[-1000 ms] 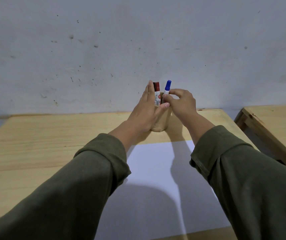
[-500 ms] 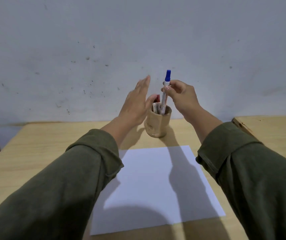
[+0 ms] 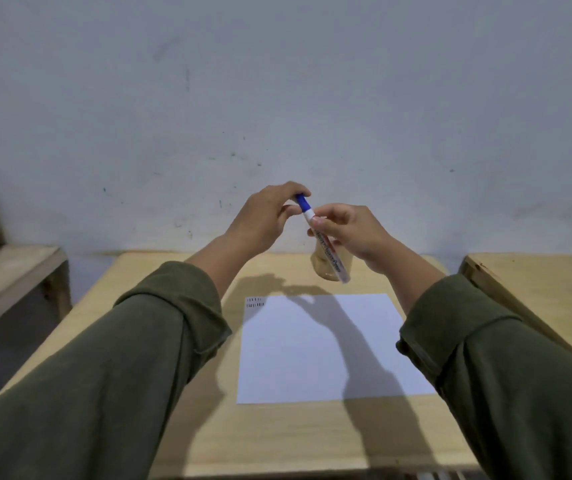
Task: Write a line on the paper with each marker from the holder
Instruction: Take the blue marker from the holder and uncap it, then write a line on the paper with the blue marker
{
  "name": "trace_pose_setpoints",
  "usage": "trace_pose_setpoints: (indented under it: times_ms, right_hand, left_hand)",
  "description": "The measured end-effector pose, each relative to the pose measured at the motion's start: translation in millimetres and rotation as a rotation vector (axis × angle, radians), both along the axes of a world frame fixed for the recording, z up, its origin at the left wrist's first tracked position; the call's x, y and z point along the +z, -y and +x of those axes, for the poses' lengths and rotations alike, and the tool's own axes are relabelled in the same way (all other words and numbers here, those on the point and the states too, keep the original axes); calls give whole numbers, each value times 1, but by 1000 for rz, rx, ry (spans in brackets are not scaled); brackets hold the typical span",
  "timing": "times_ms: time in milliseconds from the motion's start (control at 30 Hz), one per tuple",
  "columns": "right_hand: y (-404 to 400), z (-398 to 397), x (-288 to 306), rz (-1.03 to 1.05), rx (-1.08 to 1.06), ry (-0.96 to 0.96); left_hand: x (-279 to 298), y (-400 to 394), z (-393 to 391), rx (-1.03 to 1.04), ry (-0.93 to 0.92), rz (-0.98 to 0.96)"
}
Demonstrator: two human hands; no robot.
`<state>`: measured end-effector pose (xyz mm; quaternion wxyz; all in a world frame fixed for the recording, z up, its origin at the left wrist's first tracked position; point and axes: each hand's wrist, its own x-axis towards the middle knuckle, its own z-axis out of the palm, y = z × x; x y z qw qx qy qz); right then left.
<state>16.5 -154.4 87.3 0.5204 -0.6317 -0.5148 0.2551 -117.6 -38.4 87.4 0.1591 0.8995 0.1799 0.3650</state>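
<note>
The blue marker is up in the air over the far part of the desk, tilted, with its blue cap pointing up and to the left and its white barrel running down to the right. The right hand has its grip wrapped round the middle of the barrel, thumb and fingers closed on the printed label. The left hand has its fingertips pinched shut on the cap, so by the look of it the cap is about to be pulled off.

The marker should be light and stiff, a smooth plastic tube that could twist in a loose hold. The barrel is the right place to keep hold of, near the cap end, and the cap wants a straight pull along the marker's length; a snug cap may come free with a jerk.

Just behind the right hand, mostly hidden by it and the marker, stands the tan holder at the far edge of the desk. Whether other markers are in it cannot be seen. Nearer, the white paper lies flat on the desk, bare of lines apart from some small print at its far left corner, with the arms' shadows across it.
</note>
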Motion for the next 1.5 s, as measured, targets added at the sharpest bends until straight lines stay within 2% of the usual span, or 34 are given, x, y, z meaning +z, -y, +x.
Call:
trace_pose_setpoints:
  times_ms: [200,333,533,800,1000,1167,1300,1500]
  right_hand:
    - [17,-30,-7,-69,106,-16]
    - [26,-51,-8,-149,188,-100]
    - [26,-59,-11,-97,417,-478]
    - [2,-76,-24,121,115,-640]
    - [-7,-79,-31,183,72,-640]
    - [0,-57,-32,310,-12,-792]
    - [3,-49,-45,259,-43,-804]
    - [-16,-65,-75,151,-17,-840]
  left_hand:
    - [-11,12,-40,-41,-24,-94]
    - [-16,16,-63,-18,-68,-174]
    - [-19,13,-86,47,-51,-288]
    - [-17,18,-80,81,-56,-332]
    - [-23,19,-74,142,-132,-256]
    - [-34,-4,-98,293,-249,-276]
    - [-55,-17,-119,354,-226,-399]
    - [-91,-18,-104,383,-181,-445]
